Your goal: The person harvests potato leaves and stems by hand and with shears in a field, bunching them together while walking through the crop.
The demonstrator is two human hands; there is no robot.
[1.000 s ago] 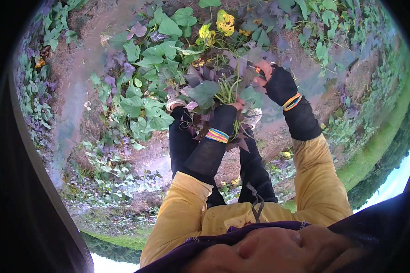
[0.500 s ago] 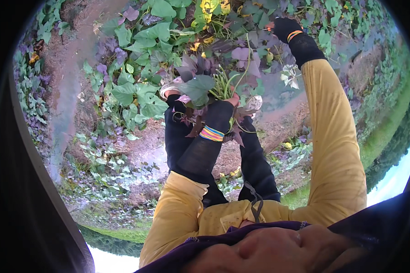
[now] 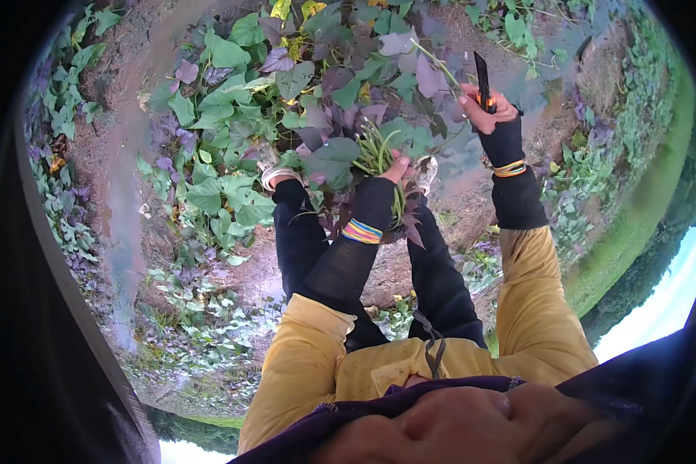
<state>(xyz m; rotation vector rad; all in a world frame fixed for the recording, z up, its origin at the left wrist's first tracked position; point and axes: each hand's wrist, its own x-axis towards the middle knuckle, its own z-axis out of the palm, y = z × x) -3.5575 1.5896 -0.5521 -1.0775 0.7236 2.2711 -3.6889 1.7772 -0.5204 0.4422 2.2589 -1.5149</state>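
My left hand [image 3: 397,169] is closed round a bunch of leafy vine cuttings [image 3: 374,150], held low in front of my shins. Their pale green cut ends point up, while green and purple leaves hang below and to the left. Out to the right, my right hand [image 3: 493,116] grips a utility knife [image 3: 482,76] with an orange and black handle and its dark blade pointing up. Between the thumb and fingers of that hand is also a single vine stem [image 3: 439,63], slanting up to the left, with purple leaves near it. Black sleeves cover both wrists and much of the palms.
Dense vines with green and purple heart-shaped leaves [image 3: 232,116] spread in front of me and to the left. My feet, in light shoes [image 3: 280,175], stand at their edge. Bare brown soil [image 3: 124,178] runs between the rows. Grass [image 3: 634,247] lies at the far right.
My right hand has come back from the far vines toward me, turning so that the knife and a vine stem show in it. My left hand stays nearly in place with its bunch.
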